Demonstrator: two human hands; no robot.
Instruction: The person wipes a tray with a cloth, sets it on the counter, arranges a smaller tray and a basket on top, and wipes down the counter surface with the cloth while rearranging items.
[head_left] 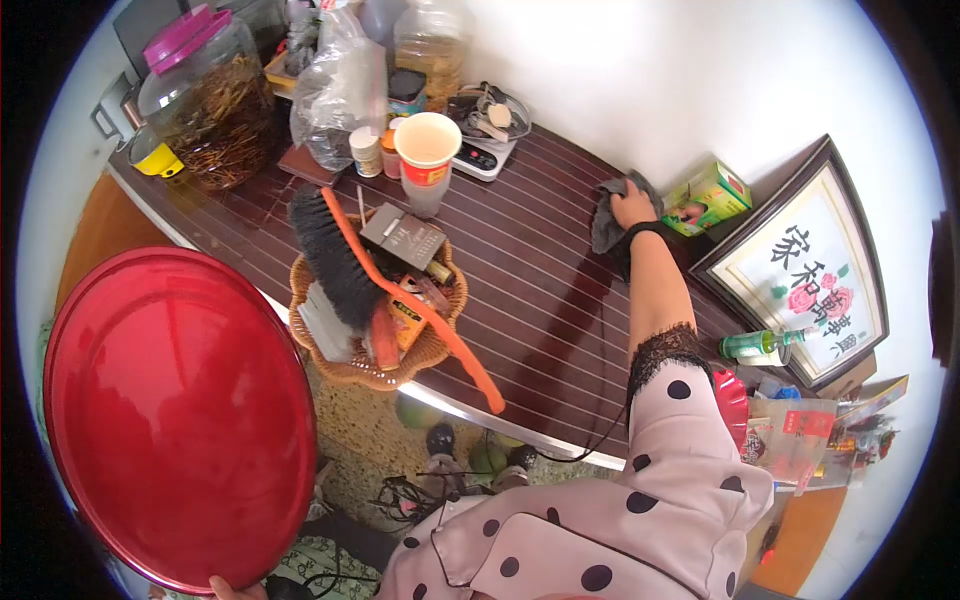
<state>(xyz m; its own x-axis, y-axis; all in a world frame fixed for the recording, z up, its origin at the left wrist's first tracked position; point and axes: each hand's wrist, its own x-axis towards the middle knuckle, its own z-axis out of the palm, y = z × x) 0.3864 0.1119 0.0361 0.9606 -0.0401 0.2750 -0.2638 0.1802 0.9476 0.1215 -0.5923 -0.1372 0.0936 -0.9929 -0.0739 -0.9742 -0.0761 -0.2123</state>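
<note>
Grey cloth [605, 222] clutched in your right hand [633, 206], back edge of the tabletop [540, 270]!
Left hand [236, 591] grips the red tray [180, 400]; wiping looks unfinished.

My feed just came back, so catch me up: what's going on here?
A person's right hand is on a gray cloth on the dark tabletop, close to a green box. The left hand holds a large red tray by its lower rim, off to the left. Between them, a brush lies across a filled wicker basket, its orange handle sticking out past the rim.
</note>
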